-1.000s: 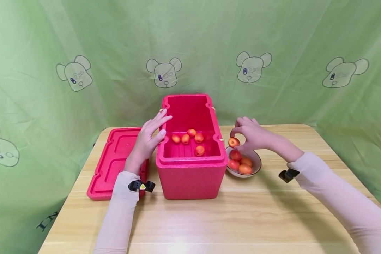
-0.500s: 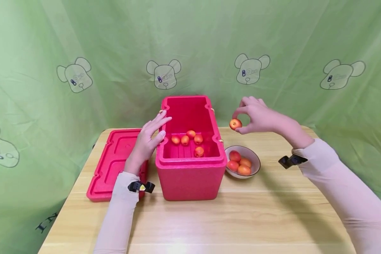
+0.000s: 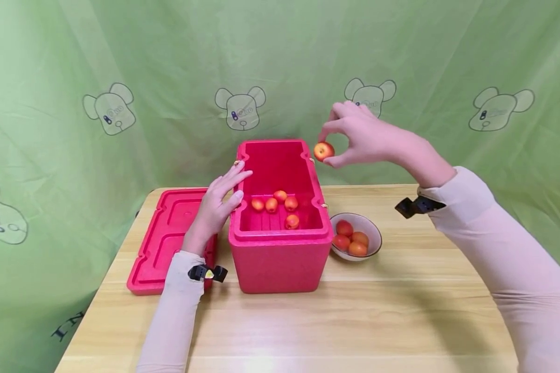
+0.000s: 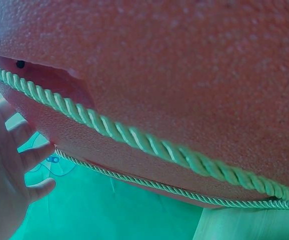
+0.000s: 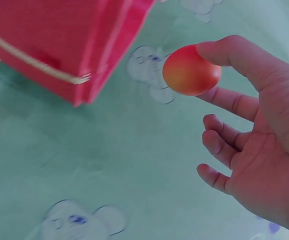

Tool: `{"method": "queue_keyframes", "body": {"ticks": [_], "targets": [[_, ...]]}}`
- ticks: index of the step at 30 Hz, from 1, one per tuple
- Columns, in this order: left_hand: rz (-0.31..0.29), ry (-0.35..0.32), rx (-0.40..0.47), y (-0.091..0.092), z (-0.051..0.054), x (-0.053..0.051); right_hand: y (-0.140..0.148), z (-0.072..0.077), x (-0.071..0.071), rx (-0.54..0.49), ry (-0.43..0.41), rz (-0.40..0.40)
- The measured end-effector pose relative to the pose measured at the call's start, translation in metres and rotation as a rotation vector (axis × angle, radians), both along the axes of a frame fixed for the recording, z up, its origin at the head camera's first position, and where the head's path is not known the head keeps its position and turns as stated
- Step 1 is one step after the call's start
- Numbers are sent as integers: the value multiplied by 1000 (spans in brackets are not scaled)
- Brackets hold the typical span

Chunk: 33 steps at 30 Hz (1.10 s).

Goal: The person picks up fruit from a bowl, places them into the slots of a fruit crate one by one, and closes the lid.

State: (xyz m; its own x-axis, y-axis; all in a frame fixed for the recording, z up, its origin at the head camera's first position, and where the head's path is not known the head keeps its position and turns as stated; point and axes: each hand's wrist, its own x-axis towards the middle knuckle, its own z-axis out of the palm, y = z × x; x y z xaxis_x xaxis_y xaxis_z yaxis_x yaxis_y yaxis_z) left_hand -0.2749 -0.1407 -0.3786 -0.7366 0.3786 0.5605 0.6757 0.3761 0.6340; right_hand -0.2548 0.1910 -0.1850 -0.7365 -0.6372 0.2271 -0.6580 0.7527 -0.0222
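- A small, round, red-and-orange fruit [image 3: 324, 151] is pinched between the thumb and fingertips of the right hand [image 3: 365, 133]; it is held raised in the air and is seen just to the right of the box's far right rim.
- The left hand [image 3: 217, 202] is laid with fingers extended and spread against the left rim of the deep, rectangular, pinkish-red box [image 3: 280, 267]; nothing is grasped by it.
- Five similar red-and-orange fruits [image 3: 292, 221] are contained on the ridged floor of the box, four grouped farther back and one set nearer on the right.
- A round white bowl with a dark rim [image 3: 371, 233] is placed just to the right of the box, and four more fruits are held in it.
- A flat, pinkish-red, rectangular lid with moulded recesses [image 3: 165, 254] is laid to the left of the box on the pale wood-grain table [image 3: 354, 321].
- A pale twisted rope [image 4: 134, 137] is strung along the box's outer side.
- The pale green curtain [image 3: 298, 62] behind is printed with outlined bear heads [image 3: 243, 111], each marked with faint lettering too blurred to be read surely; at the near left, dark letters "IN" [image 3: 67, 326] can be read.
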Motion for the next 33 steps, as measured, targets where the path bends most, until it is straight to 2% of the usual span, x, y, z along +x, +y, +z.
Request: {"method": "queue_keyframes", "body": {"ticks": [6, 10, 21, 27, 33], "targets": [[2, 5, 2, 1, -1, -1, -34, 21, 2, 43, -23, 65], [-1, 4, -2, 4, -2, -2, -53, 25, 4, 88, -52, 85], [7, -13, -17, 13, -3, 1, -87, 2, 4, 264, -70, 146], [10, -4, -16, 13, 0, 1, -97, -9, 1, 386, -65, 173], [9, -6, -15, 13, 0, 1, -101, -24, -1, 462, -56, 195]]}}
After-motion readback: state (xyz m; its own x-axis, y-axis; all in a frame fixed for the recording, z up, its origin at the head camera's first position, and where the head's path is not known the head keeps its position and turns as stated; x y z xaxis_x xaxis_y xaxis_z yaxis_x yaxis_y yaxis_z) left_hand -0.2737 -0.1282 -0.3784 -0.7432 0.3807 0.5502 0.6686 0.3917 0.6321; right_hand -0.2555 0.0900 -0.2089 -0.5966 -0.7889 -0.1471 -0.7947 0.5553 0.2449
